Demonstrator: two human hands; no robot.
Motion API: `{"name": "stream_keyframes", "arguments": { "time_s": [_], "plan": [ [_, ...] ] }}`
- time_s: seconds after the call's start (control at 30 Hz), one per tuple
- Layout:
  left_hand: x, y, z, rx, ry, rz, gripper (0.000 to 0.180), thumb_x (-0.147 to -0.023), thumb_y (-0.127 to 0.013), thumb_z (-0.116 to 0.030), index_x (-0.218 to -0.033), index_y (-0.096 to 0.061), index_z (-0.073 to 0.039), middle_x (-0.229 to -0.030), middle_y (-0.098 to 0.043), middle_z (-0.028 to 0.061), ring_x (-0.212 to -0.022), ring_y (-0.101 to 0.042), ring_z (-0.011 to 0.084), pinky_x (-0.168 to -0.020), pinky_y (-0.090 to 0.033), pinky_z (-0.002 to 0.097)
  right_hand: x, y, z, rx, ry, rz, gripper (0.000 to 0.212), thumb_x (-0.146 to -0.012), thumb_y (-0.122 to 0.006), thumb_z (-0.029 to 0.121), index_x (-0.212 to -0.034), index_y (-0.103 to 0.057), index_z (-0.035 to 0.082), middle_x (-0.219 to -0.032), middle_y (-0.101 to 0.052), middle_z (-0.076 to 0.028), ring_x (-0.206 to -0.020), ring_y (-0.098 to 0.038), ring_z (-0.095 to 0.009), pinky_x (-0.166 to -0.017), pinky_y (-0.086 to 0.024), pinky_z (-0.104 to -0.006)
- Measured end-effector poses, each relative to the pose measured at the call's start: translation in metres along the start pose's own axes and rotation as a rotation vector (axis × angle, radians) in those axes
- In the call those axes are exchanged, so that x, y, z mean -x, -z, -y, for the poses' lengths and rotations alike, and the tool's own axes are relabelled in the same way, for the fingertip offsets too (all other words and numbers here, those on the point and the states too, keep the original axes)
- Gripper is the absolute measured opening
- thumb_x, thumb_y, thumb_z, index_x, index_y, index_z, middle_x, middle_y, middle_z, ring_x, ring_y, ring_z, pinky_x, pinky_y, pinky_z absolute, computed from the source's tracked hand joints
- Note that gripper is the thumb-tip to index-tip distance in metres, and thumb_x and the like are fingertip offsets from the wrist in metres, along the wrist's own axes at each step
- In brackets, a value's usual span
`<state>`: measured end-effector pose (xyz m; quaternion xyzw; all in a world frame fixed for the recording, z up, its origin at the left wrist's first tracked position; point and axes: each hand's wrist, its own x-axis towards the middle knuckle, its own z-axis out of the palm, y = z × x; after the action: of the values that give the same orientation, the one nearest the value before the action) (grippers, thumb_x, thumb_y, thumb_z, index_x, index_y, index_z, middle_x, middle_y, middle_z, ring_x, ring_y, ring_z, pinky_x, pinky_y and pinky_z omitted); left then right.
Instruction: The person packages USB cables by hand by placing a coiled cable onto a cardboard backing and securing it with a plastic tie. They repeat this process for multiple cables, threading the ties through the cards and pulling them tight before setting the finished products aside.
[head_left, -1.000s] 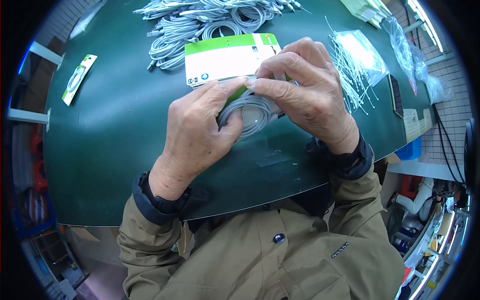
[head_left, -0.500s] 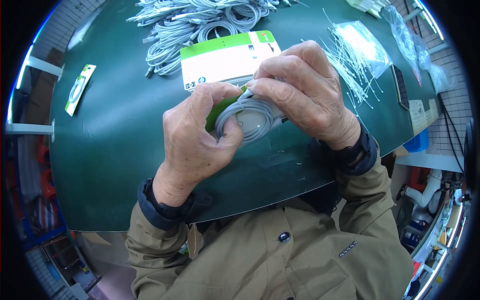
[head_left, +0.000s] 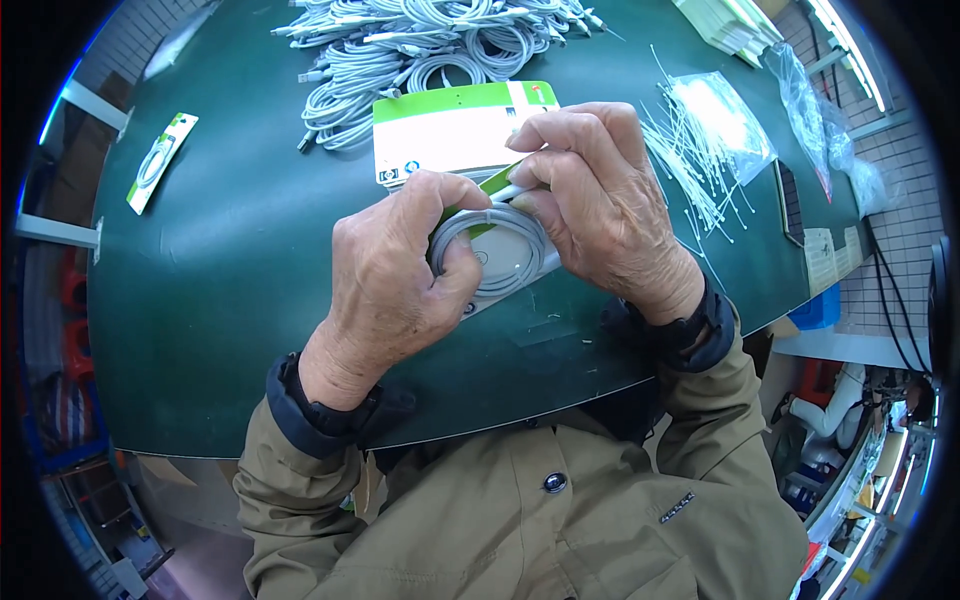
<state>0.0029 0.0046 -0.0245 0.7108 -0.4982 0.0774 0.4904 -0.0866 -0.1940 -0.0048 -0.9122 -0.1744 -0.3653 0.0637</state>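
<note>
Smooth green tabletop lies beneath left hand and right hand — each grip pinching looped grey cable.

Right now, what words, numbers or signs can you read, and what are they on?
Nothing clear enough to quote.
Green-and-white card stack: blue, black and red marks, too small.
Card behind the gray coiled cable: too small.
Packaged cable at left: too small.
Beige paper at right: blurred.

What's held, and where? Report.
The left hand holds a gray cable coil and card by their left side; the right hand, their upper right.
</note>
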Motion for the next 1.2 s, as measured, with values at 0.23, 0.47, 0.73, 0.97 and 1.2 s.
{"name": "stream_keyframes", "arguments": {
  "time_s": [0.23,0.47,0.73,0.97,1.2],
  "plan": [
    [-0.001,-0.005,0.005,-0.012,0.006,0.015,0.03,-0.074,-0.065,0.004,-0.102,-0.061,-0.006,-0.085,-0.07,0.0117,-0.07,-0.07,0.0312,-0.063,-0.055,0.0404,-0.002,0.004,-0.002,-0.177,-0.044,0.12,0.03,-0.079,-0.08,0.011,-0.104,-0.063,0.006,-0.105,-0.069,-0.01,-0.1,-0.065,-0.03,-0.091,-0.049,-0.0444],
    [-0.01,0.002,0.006,-0.244,-0.178,-0.041,0.043,-0.073,-0.076,-0.002,-0.112,-0.06,-0.007,-0.09,-0.067,0.0116,-0.073,-0.068,0.031,-0.064,-0.055,0.0384,-0.003,0.004,0.006,-0.281,-0.101,0.077,0.032,-0.083,-0.078,0.009,-0.112,-0.066,0.004,-0.098,-0.069,-0.011,-0.089,-0.068,-0.029,-0.08,-0.053,-0.0389],
    [-0.013,0.0,-0.004,-0.11,0.152,-0.291,0.077,-0.077,-0.086,-0.009,-0.141,-0.045,-0.001,-0.114,-0.064,0.0115,-0.086,-0.067,0.0191,-0.073,-0.057,0.0314,0.0,0.002,0.009,-0.439,-0.346,-0.077,0.035,-0.091,-0.071,0.005,-0.124,-0.064,-0.002,-0.102,-0.068,-0.013,-0.091,-0.068,-0.019,-0.079,-0.055,-0.0304],
    [-0.011,0.0,-0.008,0.646,0.534,-0.264,0.07,-0.083,-0.079,-0.001,-0.139,-0.038,0.007,-0.12,-0.063,0.0172,-0.093,-0.069,0.0165,-0.07,-0.058,0.0238,0.005,-0.005,0.01,-0.708,-0.531,-0.021,0.038,-0.097,-0.064,0.001,-0.134,-0.055,-0.004,-0.112,-0.066,-0.013,-0.1,-0.065,-0.014,-0.088,-0.055,-0.0283],
    [-0.007,0.001,0.004,0.968,0.729,-0.171,0.052,-0.09,-0.074,-0.003,-0.132,-0.046,0.01,-0.111,-0.068,0.0162,-0.089,-0.071,0.0159,-0.057,-0.059,0.0202,0.007,-0.014,0.013,-0.862,-0.558,-0.039,0.043,-0.098,-0.058,-0.004,-0.14,-0.048,-0.005,-0.114,-0.065,-0.014,-0.105,-0.065,-0.014,-0.092,-0.054,-0.0274]
  ]
}}
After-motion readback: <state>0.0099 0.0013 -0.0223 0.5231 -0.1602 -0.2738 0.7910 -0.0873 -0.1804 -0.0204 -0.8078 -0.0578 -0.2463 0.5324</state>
